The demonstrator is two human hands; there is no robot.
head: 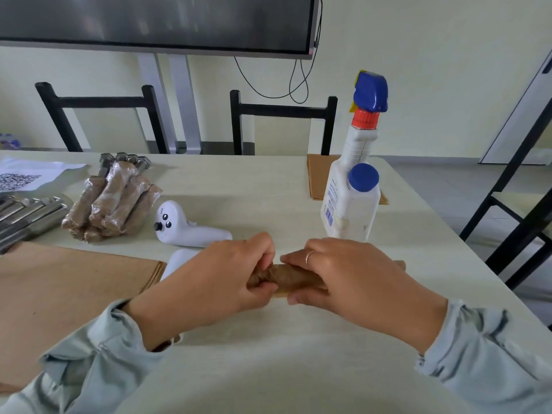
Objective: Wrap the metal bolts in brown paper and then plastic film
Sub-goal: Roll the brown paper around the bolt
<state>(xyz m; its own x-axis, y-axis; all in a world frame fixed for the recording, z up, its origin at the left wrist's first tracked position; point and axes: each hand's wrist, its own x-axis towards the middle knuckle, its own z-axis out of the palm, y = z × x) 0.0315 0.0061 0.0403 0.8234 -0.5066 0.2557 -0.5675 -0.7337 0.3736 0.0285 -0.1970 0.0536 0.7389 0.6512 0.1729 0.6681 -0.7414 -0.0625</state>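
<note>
- The left hand (221,277) is closed, fingers curled over the crumpled left end of a brown-paper-wrapped roll (291,276); thumb and fingertips pinch the twisted paper.
- The right hand (343,277) is closed around the right part of the same roll, fingers on top and thumb beneath; a thin ring (309,256) sits on one finger.
- The roll lies horizontally just above the pale worktop (268,354), between both hands; its contents are hidden by the paper.
- Both wrists emerge from pale blue-grey sleeves (98,363).
- A stack of flat brown paper sheets (68,282) lies on the worktop to the left of the left hand, partly under the left forearm.
- Two white handheld controllers lie just beyond the left hand: one with black buttons (185,227), one mostly hidden behind the hand (179,261).
- A pile of finished bundles, brown paper under clear plastic film (113,201), rests further left, with hexagonal bolt heads showing at the far end.
- Bare grey metal bolts (27,213) lie at the left edge.
- A white spray bottle with blue trigger head (358,162) stands beyond the right hand, with a smaller blue-capped white bottle (361,201) touching its front.
- A printed white sheet (27,174) lies at the far left corner.
</note>
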